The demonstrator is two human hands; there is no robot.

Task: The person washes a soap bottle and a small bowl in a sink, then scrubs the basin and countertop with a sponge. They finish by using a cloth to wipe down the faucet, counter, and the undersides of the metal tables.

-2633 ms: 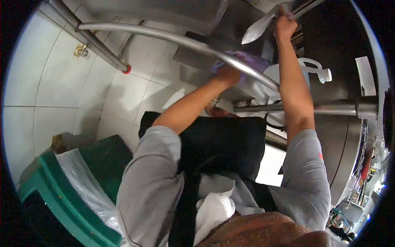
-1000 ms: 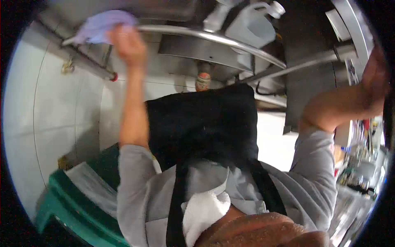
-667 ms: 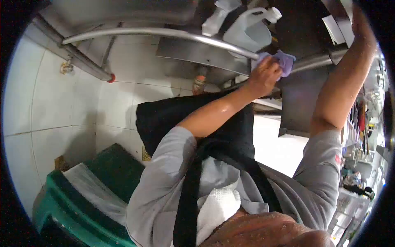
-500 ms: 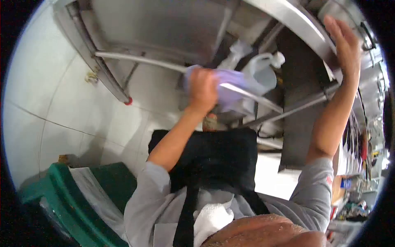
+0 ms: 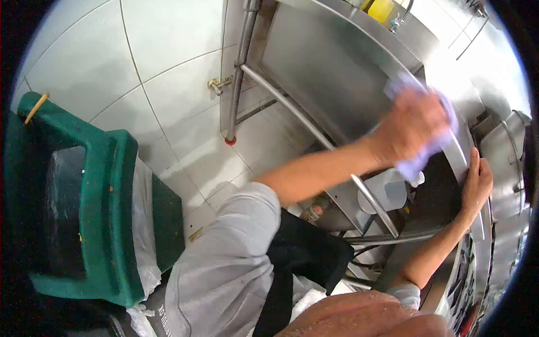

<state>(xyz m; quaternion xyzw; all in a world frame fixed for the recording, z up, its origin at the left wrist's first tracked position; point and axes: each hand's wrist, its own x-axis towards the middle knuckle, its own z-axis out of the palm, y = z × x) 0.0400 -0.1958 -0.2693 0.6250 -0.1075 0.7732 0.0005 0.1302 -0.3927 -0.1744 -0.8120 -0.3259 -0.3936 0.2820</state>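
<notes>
My left hand (image 5: 412, 126) is closed round a purple cloth (image 5: 429, 160), pressing it against the front edge of the steel sink counter (image 5: 370, 33). The hand and cloth are blurred by motion. Further right, my right hand (image 5: 477, 185) grips the steel rim at the counter's corner. Under my left forearm, a whitish plastic jug (image 5: 384, 191) stands on the lower level, behind a steel crossbar (image 5: 292, 106).
A green bin (image 5: 118, 219) with a clear plastic liner stands at the left. A tap (image 5: 397, 22) and something yellow (image 5: 380, 9) are at the sink above. A small wall valve (image 5: 216, 85) sits near the steel leg (image 5: 238, 78). Steel equipment (image 5: 502, 163) lines the far right.
My left hand has lifted the purple cloth from the lower crossbar to the counter's front edge. My right hand has come down onto the rim. The view has turned left.
</notes>
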